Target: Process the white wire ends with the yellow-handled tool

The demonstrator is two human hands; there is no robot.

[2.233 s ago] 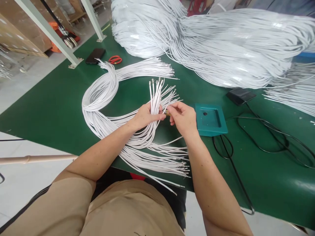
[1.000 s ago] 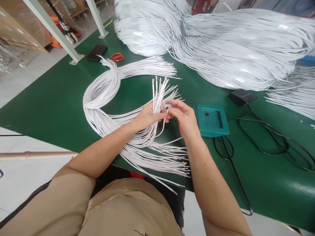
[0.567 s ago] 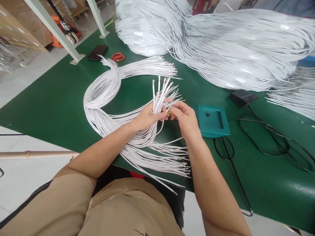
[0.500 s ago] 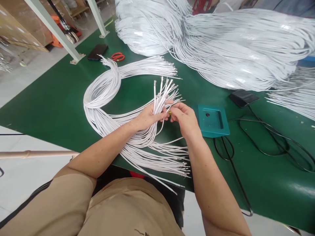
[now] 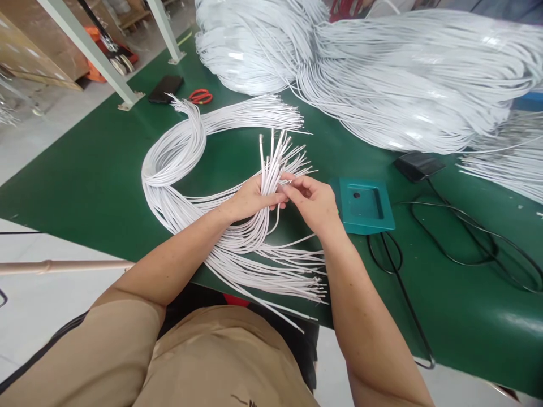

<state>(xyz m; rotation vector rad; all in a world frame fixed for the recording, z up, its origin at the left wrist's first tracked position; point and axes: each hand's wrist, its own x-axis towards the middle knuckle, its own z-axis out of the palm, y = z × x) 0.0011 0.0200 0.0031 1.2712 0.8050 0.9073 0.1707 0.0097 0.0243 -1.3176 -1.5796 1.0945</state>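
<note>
My left hand is closed round a bunch of white wires, whose stripped, silvery ends stand up above the fingers. My right hand meets it from the right, its thumb and fingers pinched on a white wire at the side of the bunch. The exact grip of those fingertips is partly hidden. From the bunch, the wires bend down into a long looped bundle on the green table. More loose wire ends fan out below my hands, near the table's front edge.
Right of my hands sits a teal tray-like device with a black cable. A black box lies behind it. Big coils of white wire cover the back. Red-handled scissors and a dark flat case lie at the far left.
My right hand has moved slightly left, closer to the bunch. A small yellow bit between its fingertips is now hidden. My left hand still grips the wires.
</note>
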